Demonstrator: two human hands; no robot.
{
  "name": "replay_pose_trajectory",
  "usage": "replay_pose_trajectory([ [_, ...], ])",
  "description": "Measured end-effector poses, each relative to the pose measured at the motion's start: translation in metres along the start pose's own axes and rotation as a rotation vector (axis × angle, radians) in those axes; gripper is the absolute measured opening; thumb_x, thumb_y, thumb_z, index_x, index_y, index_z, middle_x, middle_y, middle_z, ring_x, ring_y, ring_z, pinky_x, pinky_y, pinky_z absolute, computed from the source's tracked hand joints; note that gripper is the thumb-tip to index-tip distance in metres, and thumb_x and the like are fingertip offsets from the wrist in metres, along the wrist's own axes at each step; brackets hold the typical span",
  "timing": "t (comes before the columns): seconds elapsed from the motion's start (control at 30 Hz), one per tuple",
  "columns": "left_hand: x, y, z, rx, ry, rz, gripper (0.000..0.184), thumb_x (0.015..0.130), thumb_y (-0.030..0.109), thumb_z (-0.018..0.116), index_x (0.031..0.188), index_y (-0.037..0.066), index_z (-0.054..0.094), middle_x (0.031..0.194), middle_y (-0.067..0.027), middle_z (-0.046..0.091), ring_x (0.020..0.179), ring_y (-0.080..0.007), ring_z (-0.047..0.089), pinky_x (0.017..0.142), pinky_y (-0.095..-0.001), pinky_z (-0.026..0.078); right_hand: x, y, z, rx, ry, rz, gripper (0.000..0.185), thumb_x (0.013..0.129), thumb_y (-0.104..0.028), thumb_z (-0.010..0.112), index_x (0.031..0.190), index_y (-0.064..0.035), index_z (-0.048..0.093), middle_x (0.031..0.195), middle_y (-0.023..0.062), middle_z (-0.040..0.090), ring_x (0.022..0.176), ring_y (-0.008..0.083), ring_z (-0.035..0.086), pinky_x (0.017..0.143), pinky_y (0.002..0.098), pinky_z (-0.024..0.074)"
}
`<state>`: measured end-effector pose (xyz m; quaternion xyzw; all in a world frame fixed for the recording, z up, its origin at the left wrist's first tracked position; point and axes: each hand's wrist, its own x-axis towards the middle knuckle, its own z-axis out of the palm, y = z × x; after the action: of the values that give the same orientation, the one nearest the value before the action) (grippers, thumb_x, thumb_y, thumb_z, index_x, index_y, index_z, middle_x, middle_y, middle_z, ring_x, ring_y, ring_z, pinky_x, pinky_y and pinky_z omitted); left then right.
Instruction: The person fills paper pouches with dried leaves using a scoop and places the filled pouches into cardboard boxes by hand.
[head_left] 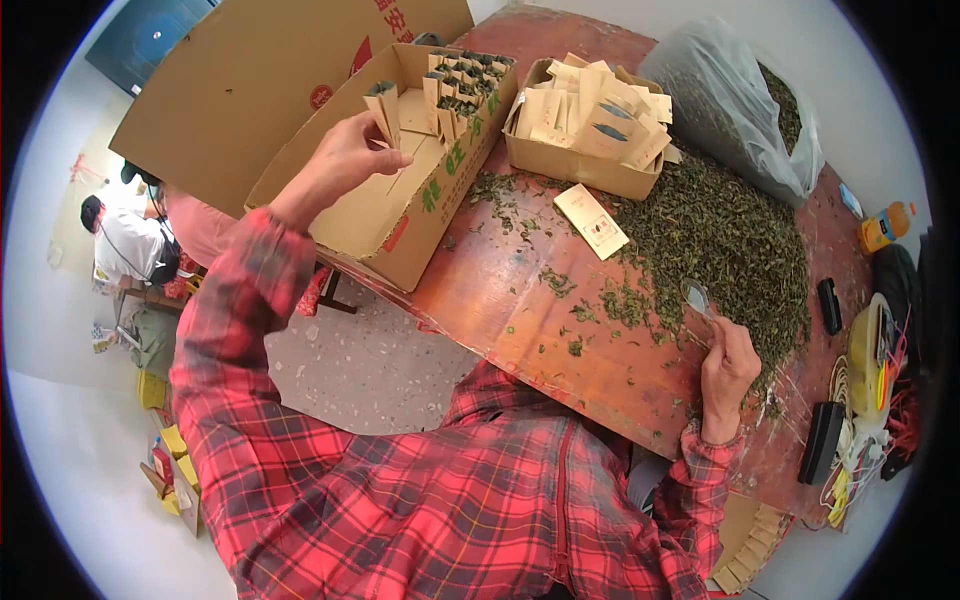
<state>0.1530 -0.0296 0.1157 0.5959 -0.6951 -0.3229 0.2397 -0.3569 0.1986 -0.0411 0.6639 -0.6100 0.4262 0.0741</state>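
My left hand (350, 158) is over the long cardboard box (415, 215), with its fingers closed on an upright small brown paper bag (384, 112) that has dark leaves at its open top. Farther back in the same box, several filled paper bags (460, 85) stand in rows. In my right hand (730, 370) is a spoon (695, 296), its round bowl at the near edge of a large pile of dark dried leaves (735, 245). A flat printed paper packet (591, 221) lies on the red table (480, 290) between my hands.
A smaller cardboard box (580, 168) heaped with paper bags stands at the back. Behind the pile sits a clear plastic sack (725, 110) of leaves. An orange bottle (887, 227), black cases (822, 440) and cords are at the right. Another person (130, 235) is at far left.
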Motion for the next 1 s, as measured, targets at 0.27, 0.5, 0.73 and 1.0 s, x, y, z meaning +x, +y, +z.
replay_pose_trajectory([
  [0.27, 0.067, -0.052, 0.009, 0.064, -0.107, -0.180, 0.039, 0.090, 0.008, 0.086, 0.122, -0.003, 0.066, 0.111, -0.0107, 0.070, 0.100, -0.0185, 0.071, 0.087, -0.0348, 0.062, -0.001, -0.004, -0.004, 0.013, -0.023, 0.060, 0.014, 0.100, 0.009, 0.066, 0.108, 0.0009, 0.075, 0.086, 0.0110, 0.071, 0.065, 0.0175, 0.068, 0.058, 0.0310, 0.0518],
  [0.5, 0.095, -0.076, 0.030, 0.082, -0.090, -0.157, 0.032, 0.087, 0.014, 0.089, 0.108, 0.001, 0.069, 0.098, -0.0076, 0.071, 0.088, -0.0166, 0.072, 0.079, -0.0341, 0.060, -0.001, -0.005, -0.003, 0.008, -0.025, 0.086, 0.013, 0.101, 0.007, 0.066, 0.108, 0.0009, 0.075, 0.085, 0.0105, 0.070, 0.066, 0.0177, 0.068, 0.059, 0.0314, 0.0519],
  [0.73, 0.103, -0.065, 0.034, 0.152, -0.038, -0.149, 0.043, 0.085, 0.016, 0.090, 0.121, 0.000, 0.071, 0.103, -0.0087, 0.074, 0.090, -0.0186, 0.073, 0.083, -0.0348, 0.058, -0.002, -0.006, -0.003, 0.039, -0.032, 0.114, 0.012, 0.101, 0.006, 0.067, 0.108, 0.0007, 0.075, 0.085, 0.0101, 0.069, 0.066, 0.0170, 0.067, 0.060, 0.0311, 0.0518],
  [1.0, 0.104, -0.058, 0.044, 0.112, -0.063, -0.112, 0.041, 0.081, 0.016, 0.094, 0.106, 0.000, 0.067, 0.099, -0.0109, 0.073, 0.086, -0.0184, 0.073, 0.074, -0.0345, 0.060, -0.001, -0.008, -0.003, 0.053, -0.042, 0.141, 0.014, 0.101, 0.007, 0.067, 0.109, 0.0001, 0.075, 0.085, 0.0088, 0.069, 0.066, 0.0150, 0.066, 0.061, 0.0298, 0.0517],
])
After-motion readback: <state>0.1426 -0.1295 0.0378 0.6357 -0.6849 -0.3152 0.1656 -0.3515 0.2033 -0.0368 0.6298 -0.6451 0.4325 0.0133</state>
